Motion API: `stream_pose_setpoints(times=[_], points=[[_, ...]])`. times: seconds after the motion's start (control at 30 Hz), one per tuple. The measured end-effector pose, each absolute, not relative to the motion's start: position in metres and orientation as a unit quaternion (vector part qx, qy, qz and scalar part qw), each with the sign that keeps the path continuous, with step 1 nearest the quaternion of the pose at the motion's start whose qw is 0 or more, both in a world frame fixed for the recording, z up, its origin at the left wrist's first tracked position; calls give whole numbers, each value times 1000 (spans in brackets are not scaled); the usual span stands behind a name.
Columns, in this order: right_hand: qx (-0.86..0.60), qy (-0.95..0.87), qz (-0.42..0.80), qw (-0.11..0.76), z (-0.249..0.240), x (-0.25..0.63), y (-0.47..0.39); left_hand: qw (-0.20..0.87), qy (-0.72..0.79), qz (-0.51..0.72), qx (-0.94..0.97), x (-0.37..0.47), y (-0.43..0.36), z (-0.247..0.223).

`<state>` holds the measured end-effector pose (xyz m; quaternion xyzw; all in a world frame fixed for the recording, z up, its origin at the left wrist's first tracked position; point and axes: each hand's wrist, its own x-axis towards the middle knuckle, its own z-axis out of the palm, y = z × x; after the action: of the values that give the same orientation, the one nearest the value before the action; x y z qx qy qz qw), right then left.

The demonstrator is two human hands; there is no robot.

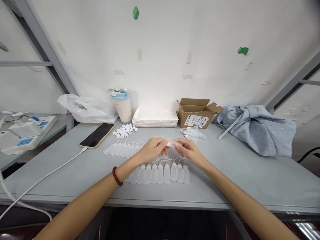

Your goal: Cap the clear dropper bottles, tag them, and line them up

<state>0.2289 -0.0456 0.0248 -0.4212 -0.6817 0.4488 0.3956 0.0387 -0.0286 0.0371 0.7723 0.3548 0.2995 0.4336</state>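
My left hand (154, 148) and my right hand (187, 150) meet above the middle of the table, fingers closed in pinches. A small white cap (169, 144) shows at the left fingertips. The right fingers pinch a small translucent plastic bottle (176, 143), mostly covered by them. Below the hands lies a row of small translucent bottles (160, 174) with thin white cords at their tops. Another row of bottles (120, 149) lies to the left, partly hidden behind my left hand. Loose white caps (124, 130) are heaped farther back, and several more bottles (192, 133) lie in a pile at the right.
At the back stand a lidded cup (123, 108), a stack of white sheets (156, 119) and an open cardboard box (195, 116). A phone (97, 135) on a white cable (50, 178) lies left. A plastic bag (87, 108) and a grey-blue cloth bag (260, 130) flank them.
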Motion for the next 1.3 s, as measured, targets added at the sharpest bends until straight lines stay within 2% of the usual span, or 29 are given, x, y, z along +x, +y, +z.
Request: stream_pose_setpoints(times=[0.13, 0.23, 0.53, 1.03, 1.17, 1.3], points=[[-416, -712, 400, 400, 29, 228, -48, 518, 368, 266, 724, 38, -27, 38], [-426, -714, 384, 402, 29, 228, -49, 526, 377, 251, 720, 37, -27, 37], [-454, -674, 427, 397, 19, 230, -45, 431, 400, 273, 762, 41, -31, 36], [-438, -614, 516, 407, 21, 230, -44, 107, 328, 271, 899, 42, -32, 28], [-454, -647, 469, 395, 23, 229, -45, 106, 332, 252, 903, 41, -28, 27], [-472, -684, 383, 403, 26, 235, -39, 187, 357, 253, 880, 33, -21, 32]])
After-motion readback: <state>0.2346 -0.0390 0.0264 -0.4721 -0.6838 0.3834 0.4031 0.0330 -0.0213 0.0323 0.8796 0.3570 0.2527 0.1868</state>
